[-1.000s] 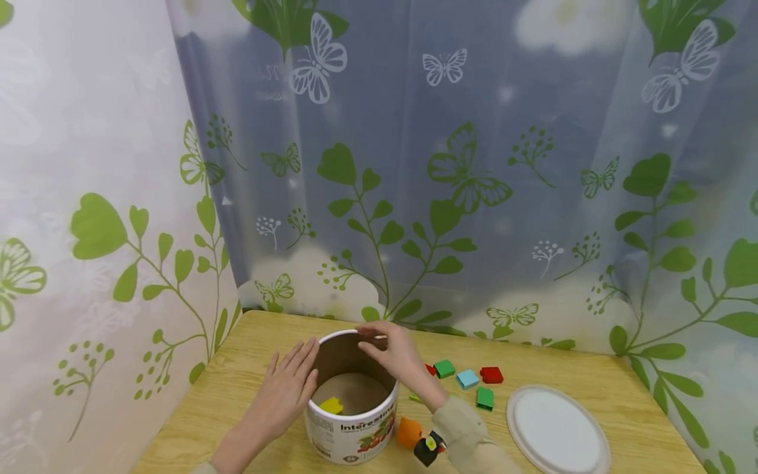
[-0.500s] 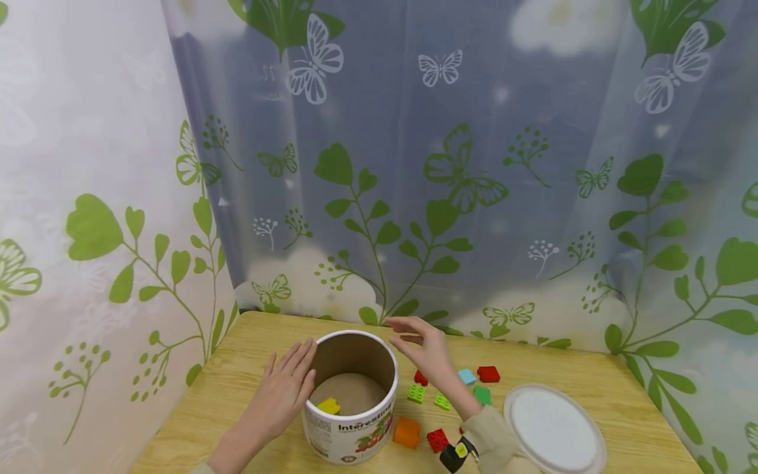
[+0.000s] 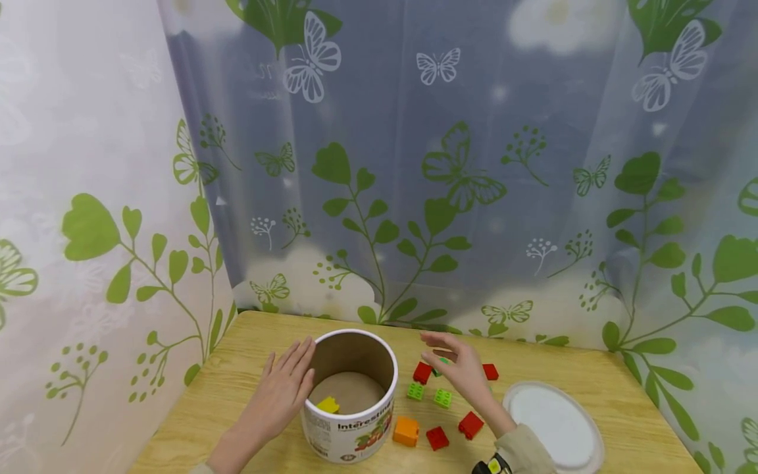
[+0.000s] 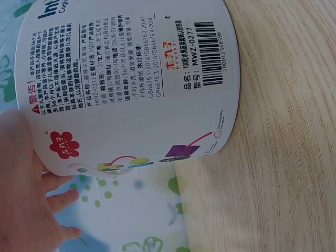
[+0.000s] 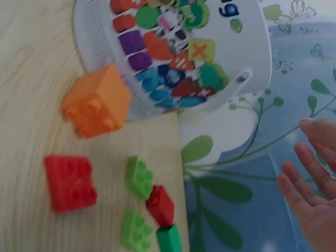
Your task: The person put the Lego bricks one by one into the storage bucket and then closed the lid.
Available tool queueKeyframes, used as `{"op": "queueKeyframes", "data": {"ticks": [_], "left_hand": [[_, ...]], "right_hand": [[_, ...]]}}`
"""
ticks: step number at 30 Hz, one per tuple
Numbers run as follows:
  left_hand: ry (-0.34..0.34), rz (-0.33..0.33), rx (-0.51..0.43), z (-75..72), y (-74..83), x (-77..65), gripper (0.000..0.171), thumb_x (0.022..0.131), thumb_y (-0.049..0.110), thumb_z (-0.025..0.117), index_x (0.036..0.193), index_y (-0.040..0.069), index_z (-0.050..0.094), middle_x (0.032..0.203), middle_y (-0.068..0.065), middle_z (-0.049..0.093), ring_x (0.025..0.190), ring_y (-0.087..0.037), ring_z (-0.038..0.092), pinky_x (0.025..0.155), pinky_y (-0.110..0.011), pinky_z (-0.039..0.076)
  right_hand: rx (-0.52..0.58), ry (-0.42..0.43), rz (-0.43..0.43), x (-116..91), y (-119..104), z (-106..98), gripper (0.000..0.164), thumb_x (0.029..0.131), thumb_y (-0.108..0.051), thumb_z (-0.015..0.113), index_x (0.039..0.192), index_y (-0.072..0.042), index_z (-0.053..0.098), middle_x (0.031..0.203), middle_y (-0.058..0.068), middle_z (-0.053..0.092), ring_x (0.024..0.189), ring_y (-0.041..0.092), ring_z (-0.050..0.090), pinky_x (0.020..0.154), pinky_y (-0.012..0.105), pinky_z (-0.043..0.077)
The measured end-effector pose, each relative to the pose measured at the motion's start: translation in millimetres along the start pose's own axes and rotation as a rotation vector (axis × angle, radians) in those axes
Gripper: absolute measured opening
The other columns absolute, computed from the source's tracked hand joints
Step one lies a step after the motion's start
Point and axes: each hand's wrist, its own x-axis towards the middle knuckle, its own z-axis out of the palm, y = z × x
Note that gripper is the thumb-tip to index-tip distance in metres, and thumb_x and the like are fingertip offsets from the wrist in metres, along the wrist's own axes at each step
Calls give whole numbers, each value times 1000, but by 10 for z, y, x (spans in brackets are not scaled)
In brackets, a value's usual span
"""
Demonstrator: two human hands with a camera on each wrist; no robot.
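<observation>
My left hand [image 3: 279,392] rests with straight fingers against the left rim of a white round tub [image 3: 322,434]. In the left wrist view, its fingers [image 4: 60,202] show beside the tub's printed wall. A yellow toy brick [image 3: 328,405] lies on the tub's brown floor. To the right of the tub, my right hand [image 3: 460,370] hovers above loose bricks, fingers apart and loosely bent, holding nothing. Nearest to it are a red brick [image 3: 422,372] and a green brick [image 3: 441,367], the latter partly hidden by the hand.
Two light green bricks [image 3: 442,397], an orange brick [image 3: 405,431] and red bricks [image 3: 470,425] are scattered on the wooden table [image 3: 272,454]. A white round lid [image 3: 553,424] lies at the right. A patterned curtain [image 3: 379,263] hangs behind the table's far edge.
My right hand has moved out from over the tub's mouth to the right, above the bricks, uncovering some nearer bricks. The left hand stays at the rim.
</observation>
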Motion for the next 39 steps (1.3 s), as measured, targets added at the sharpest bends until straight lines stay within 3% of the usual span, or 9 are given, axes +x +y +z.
{"op": "queueKeyframes", "data": {"ticks": [7, 15, 22, 28, 32, 39], "left_hand": [[1, 1, 4, -3, 2, 2, 50, 109, 27, 46, 153, 4, 44, 160, -11, 39, 146, -35, 39, 116, -67, 24], [4, 2, 5, -1, 5, -1, 50, 109, 28, 44, 153, 4, 44, 161, -10, 39, 146, -34, 39, 116, -66, 24], [-5, -7, -8, 8, -1, -7, 51, 110, 29, 43, 154, 4, 43, 162, -9, 37, 147, -34, 37, 117, -66, 22], [-3, -8, -4, -2, -3, -11, 51, 109, 29, 44, 154, 5, 43, 161, -10, 38, 146, -34, 38, 116, -67, 23], [-1, -5, 0, -1, -2, -7, 51, 109, 29, 44, 154, 5, 43, 161, -10, 38, 146, -34, 38, 116, -67, 24], [8, -3, -3, 14, -2, -4, 50, 109, 28, 45, 154, 5, 44, 161, -9, 39, 146, -34, 39, 116, -66, 24]], "right_hand": [[-49, 14, 102, -225, 231, -176, 40, 91, -14, 76, 130, -8, 68, 129, 14, 68, 117, 34, 64, 98, 46, 54], [-89, -86, 260, -505, 514, -398, 46, 91, -18, 77, 134, -9, 65, 131, 13, 67, 120, 38, 61, 97, 41, 55], [-92, -303, 224, -711, 677, -575, 48, 93, -18, 74, 134, 4, 61, 132, 24, 63, 121, 48, 58, 96, 47, 54], [-88, -445, 207, -794, 768, -643, 51, 90, -17, 77, 135, 2, 62, 133, 24, 62, 122, 47, 57, 97, 47, 53], [-108, -480, 179, -807, 798, -662, 48, 90, -12, 77, 133, 2, 63, 131, 22, 64, 123, 41, 59, 98, 47, 52], [-173, -466, 134, -821, 826, -661, 36, 88, -9, 78, 122, -3, 69, 120, 14, 68, 116, 17, 64, 94, 30, 56]]}}
